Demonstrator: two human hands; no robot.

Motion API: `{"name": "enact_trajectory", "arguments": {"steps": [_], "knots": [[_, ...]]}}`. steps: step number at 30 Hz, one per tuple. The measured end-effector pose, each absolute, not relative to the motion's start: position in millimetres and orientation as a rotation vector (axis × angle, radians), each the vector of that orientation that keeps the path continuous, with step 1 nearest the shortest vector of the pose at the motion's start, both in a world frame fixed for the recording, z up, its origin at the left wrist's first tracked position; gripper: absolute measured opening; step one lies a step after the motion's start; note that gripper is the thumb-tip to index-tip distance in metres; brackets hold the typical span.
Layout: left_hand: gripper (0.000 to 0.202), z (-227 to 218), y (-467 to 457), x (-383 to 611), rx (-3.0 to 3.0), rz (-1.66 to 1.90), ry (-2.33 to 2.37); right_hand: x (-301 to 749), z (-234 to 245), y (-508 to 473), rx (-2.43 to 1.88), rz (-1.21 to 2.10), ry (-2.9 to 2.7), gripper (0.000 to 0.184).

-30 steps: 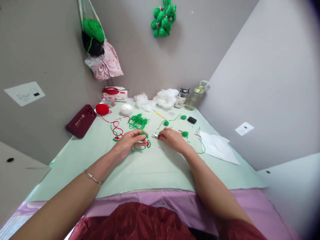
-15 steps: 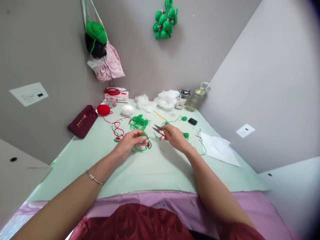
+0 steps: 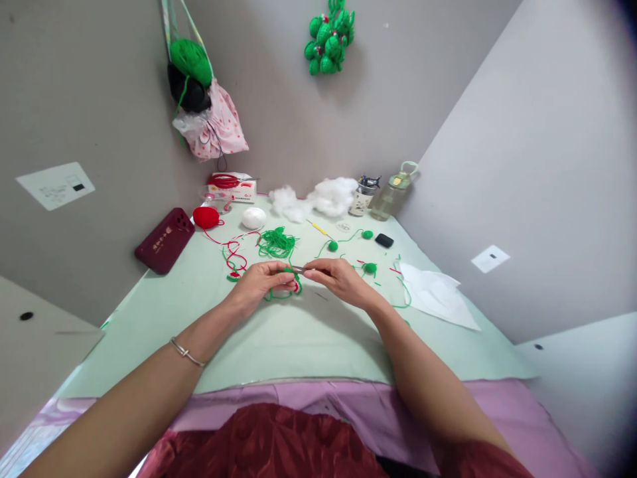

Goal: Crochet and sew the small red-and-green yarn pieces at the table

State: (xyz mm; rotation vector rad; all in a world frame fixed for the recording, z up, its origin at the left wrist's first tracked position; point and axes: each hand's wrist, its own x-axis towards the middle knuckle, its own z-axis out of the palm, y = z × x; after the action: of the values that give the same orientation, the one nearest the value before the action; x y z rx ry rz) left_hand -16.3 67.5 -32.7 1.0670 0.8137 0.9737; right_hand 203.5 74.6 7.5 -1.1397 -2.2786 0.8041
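Note:
Over the middle of the table, my left hand (image 3: pixel 259 285) is closed on a small crochet piece (image 3: pixel 297 285) in green, white and red yarn, partly hidden by the fingers. My right hand (image 3: pixel 338 277) grips small scissors (image 3: pixel 299 269), whose blades reach to the fingertips of my left hand; their handles are covered by my fingers. A green yarn tangle (image 3: pixel 277 243) lies just beyond my left hand, with a strand running down towards it. On the table below my right hand lies a thin needle (image 3: pixel 321 296).
Small green crochet balls (image 3: pixel 369 268) and yarn snippets lie to the right, beside a white sheet (image 3: pixel 438 295). White stuffing (image 3: pixel 332 197), a pen cup (image 3: pixel 362 199) and a bottle (image 3: pixel 395 192) stand at the back. A red yarn ball (image 3: pixel 206 217) and a phone (image 3: pixel 165 241) are at left.
My right hand has moved left and slightly down with the scissors, bringing the blades up to my left hand. My left hand has stayed nearly in place.

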Motion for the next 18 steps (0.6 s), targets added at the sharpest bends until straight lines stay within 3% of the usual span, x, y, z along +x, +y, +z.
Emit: {"name": "enact_trajectory", "arguments": {"steps": [18], "knots": [[0.028,-35.1,67.8,-16.0,1.036,0.965,0.844,199.9,9.9,72.2,-1.168,0.644,-2.333,0.034]]}}
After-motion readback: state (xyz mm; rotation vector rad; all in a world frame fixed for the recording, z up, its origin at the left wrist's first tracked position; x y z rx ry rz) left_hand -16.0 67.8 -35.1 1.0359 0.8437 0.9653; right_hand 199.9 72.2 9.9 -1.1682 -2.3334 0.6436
